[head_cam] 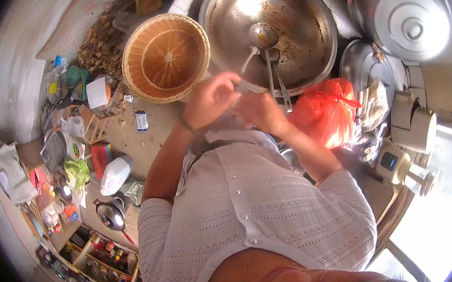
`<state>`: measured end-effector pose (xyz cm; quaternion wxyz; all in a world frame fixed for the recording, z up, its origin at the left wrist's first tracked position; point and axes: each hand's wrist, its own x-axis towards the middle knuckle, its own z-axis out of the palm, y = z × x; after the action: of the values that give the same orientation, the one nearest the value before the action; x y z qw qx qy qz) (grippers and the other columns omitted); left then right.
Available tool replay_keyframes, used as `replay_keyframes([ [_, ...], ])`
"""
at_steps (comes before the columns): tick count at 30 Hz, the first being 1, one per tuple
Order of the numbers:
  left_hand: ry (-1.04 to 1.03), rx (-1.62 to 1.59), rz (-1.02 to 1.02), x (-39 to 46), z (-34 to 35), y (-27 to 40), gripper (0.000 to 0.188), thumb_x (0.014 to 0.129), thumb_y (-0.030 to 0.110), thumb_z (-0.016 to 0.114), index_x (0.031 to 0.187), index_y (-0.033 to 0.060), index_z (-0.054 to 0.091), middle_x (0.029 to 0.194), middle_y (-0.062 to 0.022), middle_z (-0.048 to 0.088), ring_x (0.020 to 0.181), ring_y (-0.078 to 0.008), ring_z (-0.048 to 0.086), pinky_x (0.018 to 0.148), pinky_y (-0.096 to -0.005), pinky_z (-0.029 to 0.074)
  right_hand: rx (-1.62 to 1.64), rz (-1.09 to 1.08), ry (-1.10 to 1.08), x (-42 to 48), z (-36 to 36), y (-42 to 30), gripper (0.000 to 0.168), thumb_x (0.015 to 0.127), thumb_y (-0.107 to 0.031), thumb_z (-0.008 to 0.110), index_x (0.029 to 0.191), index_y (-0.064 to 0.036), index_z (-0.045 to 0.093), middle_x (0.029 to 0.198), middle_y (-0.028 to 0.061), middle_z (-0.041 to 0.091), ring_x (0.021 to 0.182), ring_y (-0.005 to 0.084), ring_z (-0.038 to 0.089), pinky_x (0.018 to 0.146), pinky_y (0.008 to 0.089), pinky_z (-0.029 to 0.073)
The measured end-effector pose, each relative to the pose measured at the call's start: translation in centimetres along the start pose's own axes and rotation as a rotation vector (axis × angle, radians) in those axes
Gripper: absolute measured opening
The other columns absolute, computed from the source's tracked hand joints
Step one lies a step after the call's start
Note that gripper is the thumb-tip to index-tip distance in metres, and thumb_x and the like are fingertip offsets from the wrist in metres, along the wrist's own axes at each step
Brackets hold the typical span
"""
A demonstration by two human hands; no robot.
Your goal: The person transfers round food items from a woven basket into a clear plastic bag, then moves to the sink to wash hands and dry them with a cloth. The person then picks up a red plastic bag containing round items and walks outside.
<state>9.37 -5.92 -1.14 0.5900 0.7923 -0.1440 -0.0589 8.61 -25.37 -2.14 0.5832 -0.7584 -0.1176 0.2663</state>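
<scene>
My left hand [212,101], a dark band at its wrist, is raised in front of my chest with curled fingers. Close to it is my right hand [262,111], blurred, its fingers bent inward. Whether either one holds something small is hidden by blur. Just beyond them lies a large metal wok [301,31], stained brown inside. A ladle [263,36], a white spoon [249,59] and another long-handled metal utensil [282,84] rest in it. Left of the wok, near my left hand, is a round wicker basket [167,59] with nothing in it.
To the right are a knotted red plastic bag [323,111], a large metal lid [385,15] and a white device [393,163]. At left, a wooden stool [95,123], a lidded pan [110,215], leafy greens [77,173] and compartmented shelves [107,260] crowd the floor and wall.
</scene>
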Motion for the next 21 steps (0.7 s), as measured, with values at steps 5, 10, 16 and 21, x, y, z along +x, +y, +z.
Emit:
replay_keyframes([
  [5,-0.196,-0.023,0.286,-0.7,1.4,-7.6,0.033,0.088,0.004,0.057,0.121,0.0022,0.053,0.112,-0.005,0.059,0.104,-0.0176,0.057,0.087,-0.0304,0.045,0.122,0.079,0.112,-0.3,0.3,-2.0,0.014,0.09,-0.012,0.059,0.088,0.002,0.062,0.059,0.0045,0.059,0.05,0.01,0.058,0.047,0.0249,0.044],
  [10,-0.166,-0.095,0.14,-1.2,4.1,-9.3,0.02,0.089,0.011,0.06,0.108,0.0044,0.063,0.105,-0.0085,0.062,0.101,-0.0199,0.059,0.088,-0.0323,0.045,0.127,0.023,0.253,0.7,-1.0,0.4,0.015,0.09,-0.012,0.058,0.089,0.003,0.062,0.061,0.0049,0.06,0.053,0.0097,0.059,0.051,0.0244,0.045],
  [16,-0.15,-0.523,0.03,-0.6,4.8,-10.9,0.019,0.095,0.017,0.054,0.102,0.0027,0.064,0.087,-0.0055,0.065,0.082,-0.0136,0.061,0.075,-0.0284,0.049,-0.94,-0.193,0.23,-0.5,-2.5,-2.5,0.016,0.077,-0.012,0.063,0.092,-0.005,0.063,0.076,0.0102,0.065,0.077,0.0258,0.064,0.064,0.0362,0.051],
  [21,-0.208,-0.108,-0.153,0.7,5.9,-9.3,0.024,0.088,0.024,0.059,0.101,0.003,0.062,0.09,-0.0115,0.064,0.082,-0.0241,0.063,0.074,-0.0352,0.049,-1.019,-0.491,-0.148,0.9,-1.7,-4.3,0.015,0.076,-0.011,0.059,0.09,-0.008,0.064,0.076,0.0103,0.063,0.082,0.0287,0.062,0.069,0.0372,0.051],
])
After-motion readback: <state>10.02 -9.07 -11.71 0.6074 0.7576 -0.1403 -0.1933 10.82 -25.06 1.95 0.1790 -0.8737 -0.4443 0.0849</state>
